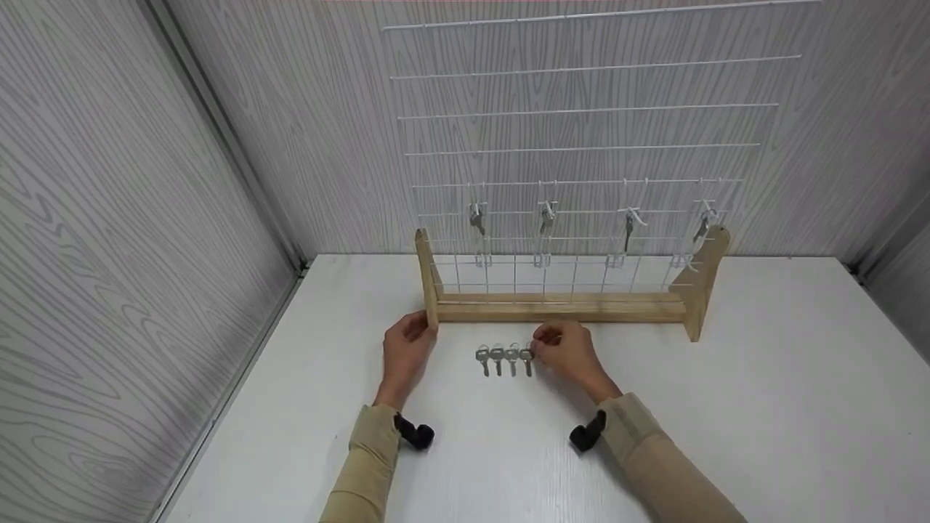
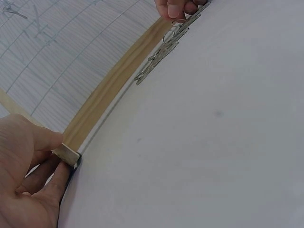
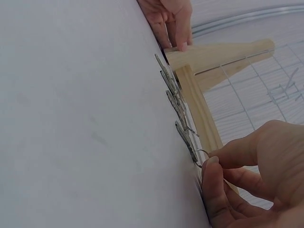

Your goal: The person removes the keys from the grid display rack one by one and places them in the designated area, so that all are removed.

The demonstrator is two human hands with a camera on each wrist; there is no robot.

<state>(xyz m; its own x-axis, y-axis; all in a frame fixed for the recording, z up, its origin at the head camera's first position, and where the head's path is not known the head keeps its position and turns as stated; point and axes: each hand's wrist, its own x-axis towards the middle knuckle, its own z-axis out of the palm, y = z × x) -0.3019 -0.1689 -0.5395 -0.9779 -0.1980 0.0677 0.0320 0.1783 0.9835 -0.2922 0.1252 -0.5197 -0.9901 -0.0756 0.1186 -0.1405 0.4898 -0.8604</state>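
Observation:
Several metal keys, each with a small ring, lie in a row on the white table; the rightmost key (image 1: 527, 355) is beside my right hand (image 1: 570, 354). Thumb and index finger of that hand pinch this key's ring (image 3: 201, 152) in the right wrist view. My left hand (image 1: 407, 354) grips the front foot of the left wooden end piece (image 1: 429, 283), thumb on one side and fingers on the other in the left wrist view (image 2: 66, 153). A white wire grid (image 1: 501, 250) rises from the wooden stand (image 1: 559, 314).
More keys hang on hooks across the grid, such as a left one (image 1: 476, 219) and a right one (image 1: 703, 224). The right wooden end piece (image 1: 703, 283) stands upright. Wood-grain panels (image 1: 290, 109) enclose the white table (image 1: 785, 407) at back and sides.

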